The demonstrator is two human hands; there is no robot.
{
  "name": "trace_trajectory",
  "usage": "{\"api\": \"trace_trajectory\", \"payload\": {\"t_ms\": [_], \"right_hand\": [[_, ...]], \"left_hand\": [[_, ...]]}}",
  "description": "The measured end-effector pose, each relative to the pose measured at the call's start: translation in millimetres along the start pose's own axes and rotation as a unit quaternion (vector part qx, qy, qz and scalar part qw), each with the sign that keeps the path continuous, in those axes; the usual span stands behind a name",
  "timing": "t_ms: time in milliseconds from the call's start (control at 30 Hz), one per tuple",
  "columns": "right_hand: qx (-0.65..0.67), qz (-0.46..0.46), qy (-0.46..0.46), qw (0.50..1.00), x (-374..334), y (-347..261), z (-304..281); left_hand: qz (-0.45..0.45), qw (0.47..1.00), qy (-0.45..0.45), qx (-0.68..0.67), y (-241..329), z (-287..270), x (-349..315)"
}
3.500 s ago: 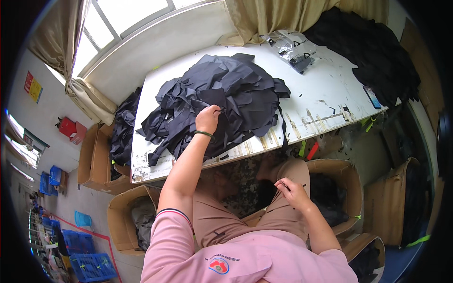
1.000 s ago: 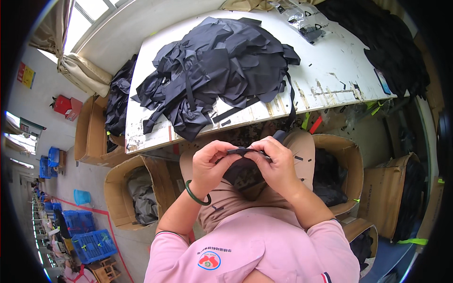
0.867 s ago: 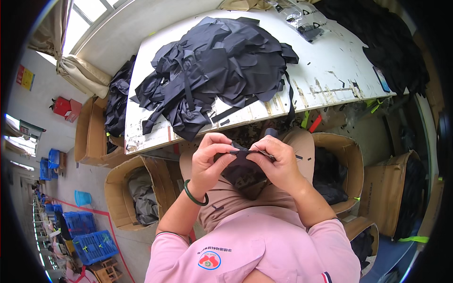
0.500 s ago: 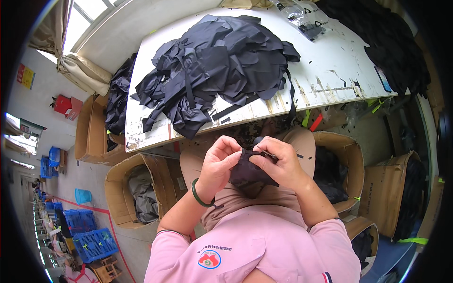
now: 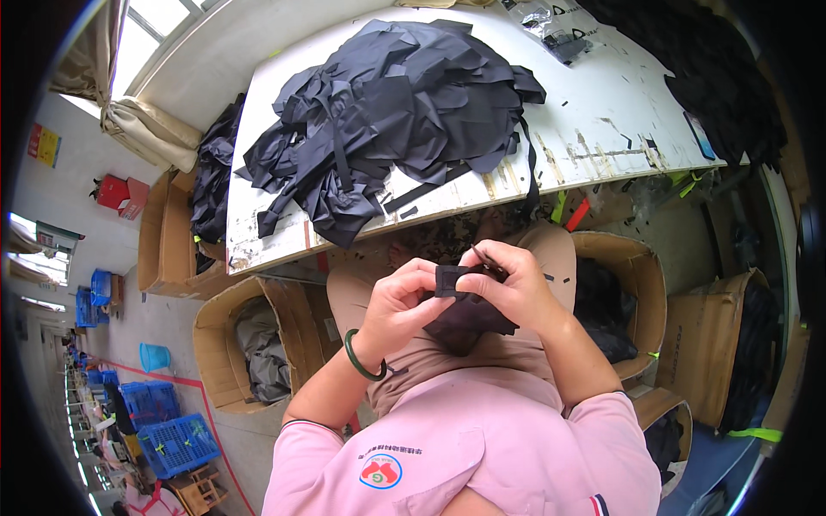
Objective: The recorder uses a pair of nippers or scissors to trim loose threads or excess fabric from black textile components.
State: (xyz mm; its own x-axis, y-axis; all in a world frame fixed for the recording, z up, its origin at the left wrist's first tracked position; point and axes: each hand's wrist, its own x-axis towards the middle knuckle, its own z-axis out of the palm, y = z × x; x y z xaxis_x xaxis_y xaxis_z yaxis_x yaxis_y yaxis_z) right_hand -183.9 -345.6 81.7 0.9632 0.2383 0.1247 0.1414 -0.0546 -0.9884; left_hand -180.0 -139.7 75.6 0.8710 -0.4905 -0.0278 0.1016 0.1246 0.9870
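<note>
A small black fabric piece [image 5: 466, 323] hangs over my lap, its folded edge pulled up between both hands. My left hand [image 5: 397, 297] pinches the left end of that edge between thumb and fingers. At the other end, my right hand [image 5: 518, 288] presses the cloth with its thumb. Tucked among the right fingers is a slim dark tool [image 5: 489, 261], partly hidden, whose kind I cannot make out. A dark green bangle circles my left wrist. Beyond my knees, a large heap of black fabric pieces [image 5: 404, 107] lies on the white table.
The worn white table [image 5: 602, 129] has its front edge just past my knees. Cardboard boxes with dark cloth stand close on both sides, one at left [image 5: 215, 344], one at right [image 5: 645, 301]. More black fabric [image 5: 697, 77] lies at the far right; blue crates [image 5: 178, 445] stand farther left.
The cloth has been turned so a flat, folded black edge shows between my thumbs. My left hand has shifted slightly down, and the rest of the fabric hangs lower.
</note>
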Motion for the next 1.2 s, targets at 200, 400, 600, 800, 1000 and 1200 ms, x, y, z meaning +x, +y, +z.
{"api": "trace_trajectory", "payload": {"t_ms": [200, 400, 600, 800, 1000, 1200], "right_hand": [[0.152, 0.024, 0.020, 0.988, 3, 16, 3], [-0.183, -0.072, 0.145, 0.970, 0, 27, 8], [-0.138, -0.075, 0.117, 0.981, -21, 15, 10], [0.163, 0.147, -0.021, 0.975, -34, 14, 28], [0.030, 0.049, -0.019, 0.998, -30, 24, 33], [-0.058, 0.026, 0.017, 0.998, -28, 11, 33]], "left_hand": [[0.022, 0.980, 0.009, -0.200, 3, 14, 5], [0.095, 0.989, 0.032, -0.109, -20, 5, 0], [0.179, 0.971, 0.150, -0.041, -31, 5, 2], [0.214, 0.961, 0.177, -0.010, -38, 7, 3], [0.220, 0.961, 0.169, -0.008, -42, 9, 0], [0.207, 0.967, 0.146, -0.008, -47, 9, -4]]}}
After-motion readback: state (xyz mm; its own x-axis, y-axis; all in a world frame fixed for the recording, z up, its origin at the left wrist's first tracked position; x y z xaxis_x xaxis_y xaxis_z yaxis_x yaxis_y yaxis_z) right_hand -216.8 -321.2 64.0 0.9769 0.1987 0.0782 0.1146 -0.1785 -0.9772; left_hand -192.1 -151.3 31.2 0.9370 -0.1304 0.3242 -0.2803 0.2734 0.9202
